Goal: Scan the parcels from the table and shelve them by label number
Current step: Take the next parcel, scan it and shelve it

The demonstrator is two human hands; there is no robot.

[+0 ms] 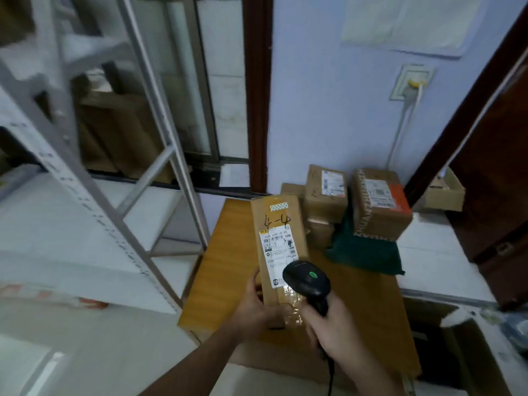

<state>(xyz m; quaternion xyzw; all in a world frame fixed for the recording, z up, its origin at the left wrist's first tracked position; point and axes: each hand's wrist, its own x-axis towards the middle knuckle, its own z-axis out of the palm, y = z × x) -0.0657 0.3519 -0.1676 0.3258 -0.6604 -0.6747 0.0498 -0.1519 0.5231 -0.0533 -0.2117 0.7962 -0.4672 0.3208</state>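
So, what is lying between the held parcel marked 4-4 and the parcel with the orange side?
In the head view, the stacked small parcels and part of a green cloth lie between the held parcel and the orange-sided parcel.

What you can't see well

Your scanner (307,277) covers the bottom corner of the label (277,254) on the long parcel (278,247), and the small print is too tiny to read. The shelf rack (85,178) is blurry and cut off at the left edge
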